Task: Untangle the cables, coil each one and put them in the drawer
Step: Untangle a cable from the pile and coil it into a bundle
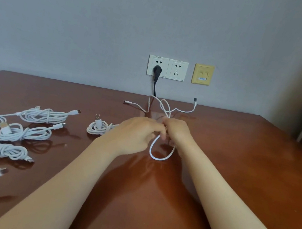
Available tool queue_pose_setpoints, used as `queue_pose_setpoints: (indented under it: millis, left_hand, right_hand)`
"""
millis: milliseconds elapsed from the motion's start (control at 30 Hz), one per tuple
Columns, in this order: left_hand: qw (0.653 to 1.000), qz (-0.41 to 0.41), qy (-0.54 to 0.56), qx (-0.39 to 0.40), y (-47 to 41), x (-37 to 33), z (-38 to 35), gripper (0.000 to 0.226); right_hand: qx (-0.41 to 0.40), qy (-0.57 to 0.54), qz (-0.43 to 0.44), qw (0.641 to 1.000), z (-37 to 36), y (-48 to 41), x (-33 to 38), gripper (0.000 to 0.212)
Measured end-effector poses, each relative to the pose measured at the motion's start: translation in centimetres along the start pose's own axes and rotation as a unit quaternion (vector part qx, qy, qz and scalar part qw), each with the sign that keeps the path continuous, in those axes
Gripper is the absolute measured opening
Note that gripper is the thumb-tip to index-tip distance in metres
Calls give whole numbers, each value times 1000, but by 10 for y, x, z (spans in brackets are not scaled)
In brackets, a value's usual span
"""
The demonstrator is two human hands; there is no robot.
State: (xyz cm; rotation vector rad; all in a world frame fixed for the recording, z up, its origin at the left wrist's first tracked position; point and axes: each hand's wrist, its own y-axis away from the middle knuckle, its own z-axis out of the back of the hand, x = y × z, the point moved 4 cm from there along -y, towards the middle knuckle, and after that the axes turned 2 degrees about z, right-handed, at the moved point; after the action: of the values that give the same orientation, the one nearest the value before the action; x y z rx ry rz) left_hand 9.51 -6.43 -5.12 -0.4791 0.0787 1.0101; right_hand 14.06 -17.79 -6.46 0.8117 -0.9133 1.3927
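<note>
Worktop [236, 167]: brown wood with a glossy finish that mirrors what lies on it. It is flat and runs back to a plain grey-blue wall [81, 24].

Cable [159, 158]: white, thin and smooth-sheathed, lying uncoiled at the middle of the worktop. A rounded loop hangs down towards the viewer between the two hands. Beyond the hands it crosses itself in loose loops near the back edge. One end, with a metal USB connector [195, 100], rises on the right; the other, with a small tip [126, 101], trails to the left.

Left hand [135, 135]: bare, with fingers curled, pinching the cable just above the loop.

Right hand [177, 130]: bare, with fingers curled round the same cable. It touches the left hand at the fingertips.

Coils [44, 116]: several white cables, each wound into an oblong bundle with a few turns wrapped round its waist. They lie spread over the left part of the worktop, apart from one another. Their connector ends stick out, some with a gold-coloured metal shell. The nearest coil [98, 127] is small and rounder, and lies just beside the left hand. The ones at the left edge are cut off by the frame.

Sockets [177, 70]: two white square plastic faceplates set side by side on the wall above the back edge of the worktop.

Plug [157, 69]: black and round, seated in the left socket. Its black cord drops behind the worktop.

Plate [203, 74]: yellowed square plastic with two ports, on the wall just to the right of the sockets.
</note>
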Motion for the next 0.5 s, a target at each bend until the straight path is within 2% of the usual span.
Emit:
queue_pose_setpoints:
  millis: [67,133,233,300,400,500]
  left_hand:
    - [998,30,30,-52,2,4,9,38]
    - [991,69,52,-106,2,9,16,41]
    - [984,115,49,-125,2,18,14,39]
    - [981,142,45,-128,2,26,11,38]
    - [970,199,52,-133,1,39,10,39]
    - [966,226,59,-107,1,41,11,39]
  right_hand:
    - [-30,107,4,994,3,-1,-2,31]
    - [-72,229,-13,971,11,4,-2,36]
    - [-122,286,63,948,17,12,11,33]
    - [-125,240,108,957,16,12,15,30]
    - [-126,70,179,973,13,15,20,33]
    - [-125,-75,214,966,14,14,25,35]
